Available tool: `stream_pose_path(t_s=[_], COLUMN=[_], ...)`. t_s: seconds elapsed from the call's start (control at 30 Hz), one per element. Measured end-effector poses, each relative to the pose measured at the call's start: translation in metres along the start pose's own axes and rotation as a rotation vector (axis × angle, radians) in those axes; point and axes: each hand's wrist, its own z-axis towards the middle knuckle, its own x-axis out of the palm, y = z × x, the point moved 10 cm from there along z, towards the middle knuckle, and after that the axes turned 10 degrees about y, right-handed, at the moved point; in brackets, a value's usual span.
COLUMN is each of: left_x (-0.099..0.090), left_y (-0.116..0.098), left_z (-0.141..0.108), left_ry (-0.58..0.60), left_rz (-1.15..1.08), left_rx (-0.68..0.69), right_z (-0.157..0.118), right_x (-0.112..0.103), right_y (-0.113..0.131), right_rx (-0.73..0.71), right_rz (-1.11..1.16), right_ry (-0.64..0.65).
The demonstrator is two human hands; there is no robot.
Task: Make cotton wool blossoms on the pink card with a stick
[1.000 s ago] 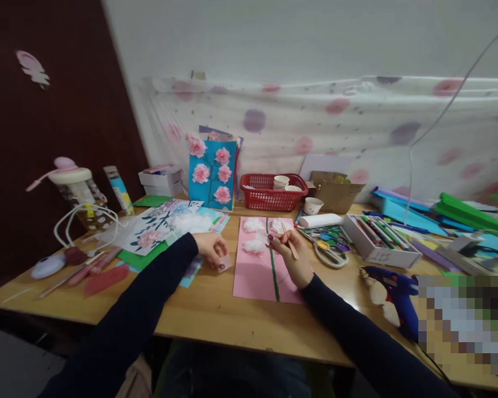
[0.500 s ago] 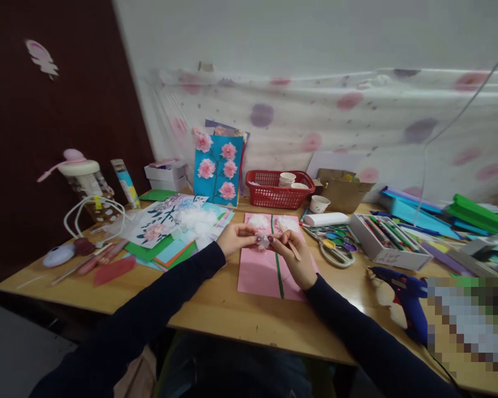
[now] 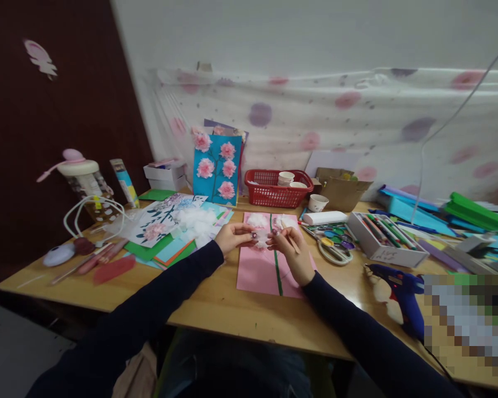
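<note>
My left hand [image 3: 233, 239] pinches one side of a small white tuft of cotton [image 3: 262, 239]. At the tuft's other side are the closed fingertips of my right hand [image 3: 295, 261], which also keeps a flat wooden stick [image 3: 294, 243] between its fingers. Both hands are over a pink card [image 3: 257, 276] with a green strip [image 3: 277, 271] running down it. White cotton puffs [image 3: 257, 221] lie on the card's upper part, on either side of the strip. Left of my hands, a loose heap of cotton [image 3: 197, 221] rests on coloured paper sheets.
A blue card with pink paper flowers [image 3: 227, 150] leans at the back, beside a red basket [image 3: 257, 196] with paper cups. To the right are scissors [image 3: 336, 255], a white box of pens [image 3: 392, 255] and a blue glue gun [image 3: 410, 304]. A lidded bottle [image 3: 85, 185] stands at left.
My fingertips have drawn slightly apart, and the cotton tuft now stretches wider between them. The wooden stick has tilted a little within my right hand.
</note>
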Motion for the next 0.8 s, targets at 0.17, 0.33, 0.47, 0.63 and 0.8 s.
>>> stream_pose_path(t_s=[0.17, 0.33, 0.47, 0.63, 0.8], left_x=[-0.004, -0.006, 0.002, 0.007, 0.013], left_y=[-0.008, -0.013, -0.005, 0.004, 0.004], left_z=[0.002, 0.005, 0.004, 0.004, 0.002], left_ry=[0.012, 0.042, 0.124, 0.197, 0.251], left_rz=[-0.009, 0.017, 0.031, 0.137, 0.204], left_rx=[0.037, 0.05, -0.001, -0.063, -0.07], right_z=[0.004, 0.007, 0.007, 0.007, 0.008], right_x=[-0.011, -0.023, -0.02, -0.009, -0.007], right_y=[0.004, 0.007, 0.003, -0.001, -0.003], right_rx=[-0.016, -0.045, -0.016, 0.023, 0.036], right_rz=[-0.046, -0.057, -0.038, 0.036, 0.069], right_ry=[-0.035, -0.062, -0.021, 0.04, 0.056])
